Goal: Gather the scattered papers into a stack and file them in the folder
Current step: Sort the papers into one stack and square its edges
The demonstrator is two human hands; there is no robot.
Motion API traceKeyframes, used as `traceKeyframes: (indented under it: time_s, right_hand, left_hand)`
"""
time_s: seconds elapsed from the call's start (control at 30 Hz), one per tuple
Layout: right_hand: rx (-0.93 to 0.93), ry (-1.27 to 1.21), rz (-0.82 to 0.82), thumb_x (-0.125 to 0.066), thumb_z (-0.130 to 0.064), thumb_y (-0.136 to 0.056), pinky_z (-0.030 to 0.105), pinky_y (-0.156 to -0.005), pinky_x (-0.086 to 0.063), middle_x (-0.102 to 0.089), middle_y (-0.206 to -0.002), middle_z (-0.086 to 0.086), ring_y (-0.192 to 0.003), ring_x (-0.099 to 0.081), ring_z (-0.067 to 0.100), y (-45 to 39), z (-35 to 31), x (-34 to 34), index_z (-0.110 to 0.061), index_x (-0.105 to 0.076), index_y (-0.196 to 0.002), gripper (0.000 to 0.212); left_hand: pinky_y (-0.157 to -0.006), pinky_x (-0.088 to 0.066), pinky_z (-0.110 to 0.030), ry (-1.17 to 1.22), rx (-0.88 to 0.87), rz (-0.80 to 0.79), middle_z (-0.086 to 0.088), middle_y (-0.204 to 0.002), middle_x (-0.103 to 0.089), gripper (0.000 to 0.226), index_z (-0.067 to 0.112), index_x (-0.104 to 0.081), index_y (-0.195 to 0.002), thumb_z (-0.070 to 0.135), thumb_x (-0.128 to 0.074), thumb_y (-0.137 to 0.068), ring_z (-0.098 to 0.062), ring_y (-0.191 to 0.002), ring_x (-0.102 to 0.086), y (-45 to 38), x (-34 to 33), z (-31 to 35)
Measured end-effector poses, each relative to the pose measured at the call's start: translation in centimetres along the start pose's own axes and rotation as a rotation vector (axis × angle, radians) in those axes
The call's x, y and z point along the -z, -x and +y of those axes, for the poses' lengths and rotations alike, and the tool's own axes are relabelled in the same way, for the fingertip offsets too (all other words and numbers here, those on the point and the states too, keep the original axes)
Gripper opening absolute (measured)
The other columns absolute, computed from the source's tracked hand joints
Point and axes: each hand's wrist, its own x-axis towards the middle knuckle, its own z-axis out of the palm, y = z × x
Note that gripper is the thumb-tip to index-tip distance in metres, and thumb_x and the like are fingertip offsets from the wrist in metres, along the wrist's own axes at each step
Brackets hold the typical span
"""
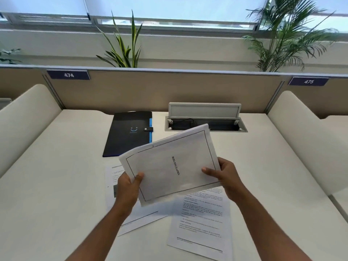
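1. A white desk (56, 166) spreads beneath and around the fingers.
2. A cable hatch (206, 125) is sunk in the desk beyond the fingers, its grey lid (204, 110) tipped up.
3. A beige partition (160, 91) stands further beyond, bearing labels 474 (68, 75) and 475 (308, 81).
4. Cream side dividers (24, 117) curve up far left and right of the fingers.
5. Behind the partition rise a spiky plant (124, 48) and a palm (282, 34), below windows (169, 10).

black folder (126, 134) with a blue smile mark and blue edge; white papers (169, 164), black-bordered, black print; cream desk (56, 166); labels (68, 74) seemingly navy.
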Motion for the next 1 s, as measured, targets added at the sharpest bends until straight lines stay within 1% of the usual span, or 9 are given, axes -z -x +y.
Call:
traceKeyframes:
  time_s: [0.1, 0.17, 0.27, 0.4, 0.53, 0.6, 0.8, 0.9, 1.0]
  right_hand:
    - [0.095, 0.151, 0.100, -0.085, -0.007, -0.080, 0.028, -0.068, -0.060, -0.081, -0.094, 0.004, -0.087, -0.077, 0.028, 0.2, 0.4, -1.4, -0.010, -0.079, -0.103, 0.024]
    - [0.177, 0.218, 0.232, -0.086, -0.011, -0.080, 0.026, -0.065, -0.058, -0.079, -0.081, -0.006, -0.074, -0.073, 0.015, 0.5, 1.2, -2.2, -0.019, -0.080, -0.088, 0.013]
    - [0.244, 0.295, 0.318, -0.088, -0.009, -0.077, 0.019, -0.057, -0.052, -0.073, -0.074, -0.019, -0.064, -0.064, -0.001, 1.5, 2.7, -3.0, -0.034, -0.072, -0.074, 0.030]
    - [0.231, 0.386, 0.284, -0.086, -0.003, -0.078, 0.027, -0.073, -0.058, -0.076, -0.090, -0.014, -0.086, -0.071, 0.005, 2.8, 4.9, -3.0, -0.031, -0.074, -0.094, 0.034]
    - [0.164, 0.483, 0.316, -0.080, -0.014, -0.087, 0.040, -0.072, -0.059, -0.071, -0.080, -0.018, -0.077, -0.068, 0.003, 2.4, 5.6, -3.6, -0.027, -0.074, -0.092, 0.015]
    - [0.193, 0.471, 0.370, -0.080, -0.016, -0.088, 0.036, -0.070, -0.058, -0.070, -0.080, -0.019, -0.077, -0.067, 0.001, 2.2, 5.8, -3.8, -0.021, -0.076, -0.098, 0.012]
    - [0.080, 0.389, 0.311, -0.077, -0.022, -0.091, 0.032, -0.077, -0.061, -0.069, -0.094, -0.014, -0.098, -0.072, 0.025, 2.7, 6.8, -3.3, -0.028, -0.063, -0.109, 0.024]
    - [0.314, 0.413, 0.378, -0.079, -0.015, -0.088, 0.017, -0.078, -0.056, -0.068, -0.117, -0.007, -0.105, -0.070, 0.014, 2.7, 5.4, -2.7, -0.031, -0.048, -0.133, 0.057]
    - [0.650, 0.753, 0.369, -0.072, -0.002, -0.086, 0.010, -0.074, -0.053, -0.047, -0.147, 0.000, -0.108, -0.059, 0.001, 2.7, 4.1, -2.3, -0.030, -0.037, -0.152, 0.080]
  left_hand:
    - [-0.081, -0.055, -0.036, -0.048, -0.091, 0.077, -0.011, -0.120, -0.063, 0.042, 0.007, -0.051, -0.135, 0.025, -0.057, -0.098, -0.028, -0.104, -0.062, 0.8, -1.1, 0.5]
    - [-0.072, -0.055, -0.017, -0.028, -0.141, 0.126, -0.007, -0.120, -0.062, 0.046, 0.009, -0.047, -0.139, 0.030, -0.053, -0.098, -0.017, -0.102, -0.062, 1.7, -2.0, 1.0]
    - [-0.066, -0.047, -0.001, 0.014, -0.195, 0.159, 0.001, -0.118, -0.059, 0.049, 0.016, -0.042, -0.141, 0.034, -0.053, -0.097, -0.006, -0.100, -0.059, 2.9, -2.7, 1.2]
    - [-0.079, -0.052, -0.018, -0.015, -0.185, 0.118, -0.005, -0.118, -0.062, 0.042, 0.019, -0.050, -0.127, 0.037, -0.058, -0.090, -0.021, -0.110, -0.060, 3.0, -1.7, -1.0]
    - [-0.093, -0.055, -0.046, -0.093, -0.136, 0.091, -0.015, -0.117, -0.062, 0.050, 0.006, -0.051, -0.127, 0.040, -0.056, -0.091, -0.031, -0.111, -0.059, 2.9, -1.6, -2.1]
    - [-0.096, -0.054, -0.047, -0.083, -0.132, 0.129, -0.014, -0.124, -0.059, 0.052, 0.008, -0.048, -0.131, 0.041, -0.054, -0.091, -0.030, -0.115, -0.057, 2.6, -1.8, -2.0]
    - [-0.085, -0.048, -0.028, -0.149, -0.231, 0.082, 0.000, -0.105, -0.057, 0.035, 0.037, -0.035, -0.124, 0.025, -0.055, -0.099, -0.012, -0.093, -0.055, 3.1, -2.1, -2.5]
    - [-0.101, -0.043, -0.020, -0.213, -0.451, 0.149, 0.006, -0.138, -0.044, 0.051, 0.027, -0.032, -0.138, 0.010, -0.055, -0.097, -0.009, -0.127, -0.047, 3.1, -1.4, -1.8]
    - [-0.108, -0.041, -0.028, -0.347, -0.661, 0.147, -0.005, -0.141, -0.043, 0.059, 0.020, -0.035, -0.147, -0.002, -0.052, -0.095, -0.015, -0.134, -0.042, 2.6, -0.8, -1.5]
